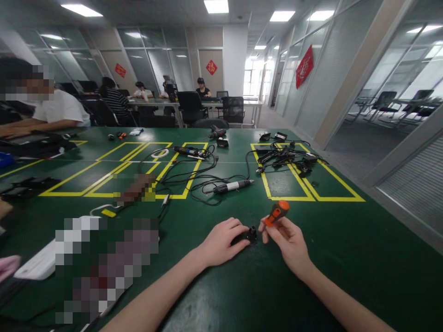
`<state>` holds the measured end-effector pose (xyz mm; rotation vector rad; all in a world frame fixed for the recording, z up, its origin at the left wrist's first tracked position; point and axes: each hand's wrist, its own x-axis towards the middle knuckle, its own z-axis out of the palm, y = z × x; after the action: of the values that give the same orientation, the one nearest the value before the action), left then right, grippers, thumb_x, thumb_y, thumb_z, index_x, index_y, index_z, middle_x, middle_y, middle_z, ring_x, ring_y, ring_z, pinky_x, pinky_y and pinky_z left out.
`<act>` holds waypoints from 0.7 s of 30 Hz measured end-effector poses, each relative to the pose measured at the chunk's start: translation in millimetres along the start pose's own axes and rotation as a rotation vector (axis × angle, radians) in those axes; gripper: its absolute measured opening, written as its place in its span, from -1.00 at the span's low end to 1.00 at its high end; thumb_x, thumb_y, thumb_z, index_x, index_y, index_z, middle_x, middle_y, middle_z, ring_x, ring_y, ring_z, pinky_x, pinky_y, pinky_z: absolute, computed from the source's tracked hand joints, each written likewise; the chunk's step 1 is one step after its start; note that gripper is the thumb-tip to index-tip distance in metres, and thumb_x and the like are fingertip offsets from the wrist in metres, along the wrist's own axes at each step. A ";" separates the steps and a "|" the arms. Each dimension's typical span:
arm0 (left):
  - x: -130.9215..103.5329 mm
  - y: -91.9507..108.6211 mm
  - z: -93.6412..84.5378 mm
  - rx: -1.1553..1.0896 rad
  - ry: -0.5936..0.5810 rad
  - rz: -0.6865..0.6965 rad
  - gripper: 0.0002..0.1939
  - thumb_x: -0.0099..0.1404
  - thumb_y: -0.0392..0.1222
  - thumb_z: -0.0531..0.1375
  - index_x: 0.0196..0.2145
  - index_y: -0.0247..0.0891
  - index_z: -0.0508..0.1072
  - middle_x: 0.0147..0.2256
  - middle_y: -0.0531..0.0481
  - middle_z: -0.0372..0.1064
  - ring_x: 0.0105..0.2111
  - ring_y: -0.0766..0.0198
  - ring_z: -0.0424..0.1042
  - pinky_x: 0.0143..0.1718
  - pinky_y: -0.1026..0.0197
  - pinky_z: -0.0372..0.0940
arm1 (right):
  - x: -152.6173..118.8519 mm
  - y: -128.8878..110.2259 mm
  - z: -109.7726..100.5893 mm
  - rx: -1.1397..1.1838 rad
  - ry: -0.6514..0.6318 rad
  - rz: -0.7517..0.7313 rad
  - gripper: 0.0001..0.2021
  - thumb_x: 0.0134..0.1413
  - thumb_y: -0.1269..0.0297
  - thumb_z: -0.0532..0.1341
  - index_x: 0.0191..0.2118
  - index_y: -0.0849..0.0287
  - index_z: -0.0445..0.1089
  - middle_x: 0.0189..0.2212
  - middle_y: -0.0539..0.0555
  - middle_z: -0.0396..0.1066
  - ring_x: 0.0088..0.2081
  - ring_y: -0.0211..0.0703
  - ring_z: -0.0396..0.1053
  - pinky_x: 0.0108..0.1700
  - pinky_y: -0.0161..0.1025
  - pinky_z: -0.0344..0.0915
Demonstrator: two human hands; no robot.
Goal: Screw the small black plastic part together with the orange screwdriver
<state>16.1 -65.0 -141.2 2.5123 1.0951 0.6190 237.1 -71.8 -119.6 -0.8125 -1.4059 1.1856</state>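
Observation:
My left hand (224, 240) rests on the green table, its fingers closed round a small black part (252, 235) with a short upright cylinder on it. What kind of part it is I cannot make out, and the palm hides some of it. Just to the right, my right hand (289, 242) grips a screwdriver (277, 212) with an orange and dark grey handle. The handle tilts up and to the right. Its shaft does not show clearly, so I cannot tell whether the tip touches the black part.
Beyond my hands lies a grey and black electric screwdriver (232, 186) with a looped cord. A heap of black cables and adapters (284, 157) is at the back right, a cordless drill (217, 133) at the far edge. Left stands a white power strip (41, 260). A co-worker (51, 108) sits at far left.

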 end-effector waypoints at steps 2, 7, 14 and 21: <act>-0.1 -0.2 0.7 0.002 0.000 -0.002 -0.77 0.48 -0.07 0.15 -0.02 -0.20 0.47 -0.15 -0.09 0.43 -0.16 0.16 0.41 -0.17 0.16 0.33 | -0.4 0.4 0.5 -0.007 0.008 -0.012 -0.77 0.17 0.08 0.38 -0.25 0.13 0.46 -0.43 0.04 0.49 -0.47 -0.19 0.41 -0.34 -0.21 0.43; -0.8 0.0 1.3 0.005 -0.008 -0.014 -0.77 0.48 -0.07 0.15 -0.02 -0.22 0.46 -0.12 -0.09 0.43 -0.14 0.16 0.40 -0.14 0.15 0.33 | 0.6 1.6 2.6 0.001 0.010 -0.008 -0.78 0.22 0.09 0.34 -0.28 0.14 0.44 -0.45 0.02 0.47 -0.49 -0.23 0.39 -0.36 -0.24 0.41; -1.3 -0.3 0.7 0.009 -0.014 -0.013 -0.77 0.50 -0.05 0.12 -0.05 -0.21 0.46 -0.13 -0.09 0.43 -0.15 0.16 0.39 -0.15 0.15 0.32 | 3.4 0.0 2.1 0.073 0.003 0.032 -0.74 0.26 0.04 0.30 -0.25 0.15 0.47 -0.39 0.06 0.51 -0.51 -0.25 0.39 -0.38 -0.22 0.41; -0.9 0.4 0.7 -0.004 -0.005 -0.019 -0.78 0.49 -0.06 0.14 -0.06 -0.22 0.47 -0.13 -0.07 0.43 -0.14 0.17 0.39 -0.15 0.16 0.32 | 2.9 2.8 2.9 0.064 0.045 0.050 -0.75 0.15 0.09 0.39 -0.25 0.15 0.44 -0.40 0.07 0.54 -0.50 -0.26 0.39 -0.38 -0.26 0.42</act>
<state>16.1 -66.0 -141.9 2.4962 1.1131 0.6082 233.3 -68.9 -121.1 -0.8282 -1.3115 1.2372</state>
